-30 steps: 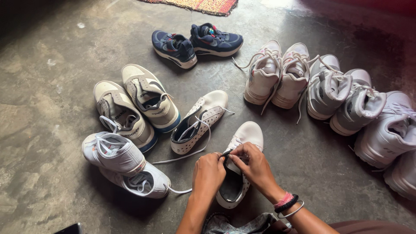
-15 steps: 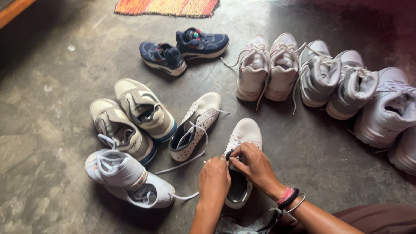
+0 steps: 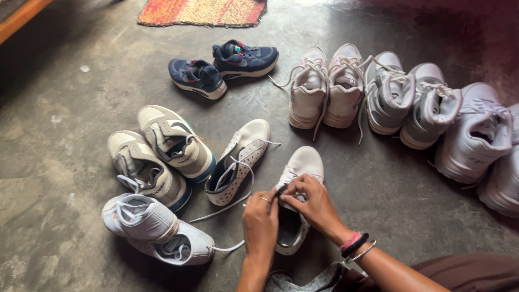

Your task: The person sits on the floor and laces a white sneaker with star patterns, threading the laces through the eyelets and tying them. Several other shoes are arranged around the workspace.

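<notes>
A white perforated sneaker [image 3: 304, 165] lies on the concrete floor in front of me, toe pointing away. My left hand [image 3: 260, 219] and my right hand [image 3: 311, 203] meet over its tongue, pinching the lace ends near the eyelets. The right wrist wears a pink band, a black band and a metal bangle. The matching white sneaker [image 3: 238, 161] rests just to the left, its lace loose and trailing on the floor.
Around it stand a beige pair [image 3: 162, 154], a pale grey pair [image 3: 154, 230], a navy pair [image 3: 221, 65], a white laced pair [image 3: 324, 86], a grey pair [image 3: 411, 103] and lavender shoes [image 3: 476, 140]. A woven mat [image 3: 205, 12] lies at the back. Crumpled cloth [image 3: 303, 281] sits by my knee.
The view has shifted slightly, so the shoes sit a little lower and more to the left. Both hands stay on the white sneaker's lace, working it near the tongue.
</notes>
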